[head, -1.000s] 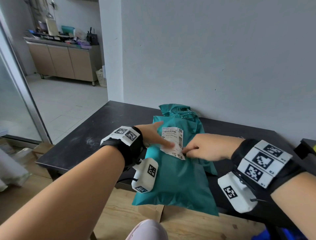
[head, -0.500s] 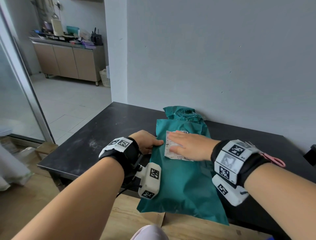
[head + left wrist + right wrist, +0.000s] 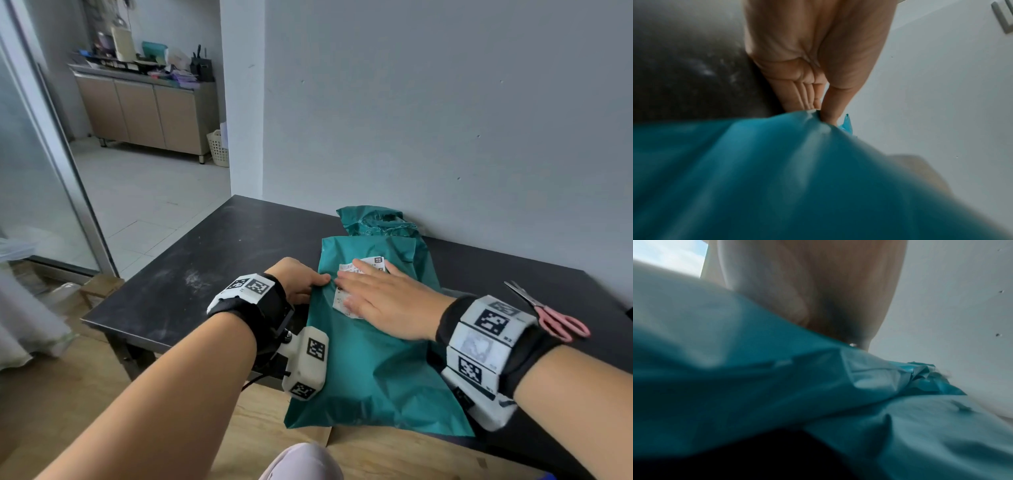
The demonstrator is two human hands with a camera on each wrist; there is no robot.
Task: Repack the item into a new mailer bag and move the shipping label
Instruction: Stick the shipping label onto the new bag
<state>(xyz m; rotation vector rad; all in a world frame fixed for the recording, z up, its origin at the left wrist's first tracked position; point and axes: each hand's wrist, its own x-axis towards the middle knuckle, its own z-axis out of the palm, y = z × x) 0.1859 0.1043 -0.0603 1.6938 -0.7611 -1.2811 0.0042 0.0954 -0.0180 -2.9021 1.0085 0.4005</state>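
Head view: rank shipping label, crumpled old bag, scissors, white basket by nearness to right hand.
From the right hand:
1. Shipping label, under its palm.
2. Crumpled old bag, behind, by the wall.
3. Scissors, right, on the table.
4. White basket, far left, on the floor.

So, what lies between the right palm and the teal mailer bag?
The white shipping label lies there: the right hand presses flat on it, atop the teal mailer bag. The head view shows this; the right wrist view is too blurred.

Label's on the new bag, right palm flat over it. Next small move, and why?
Probably sweep the right hand across the shipping label toward its far uncovered edge, since that part isn't pressed yet, while the left hand pinches the mailer bag edge.
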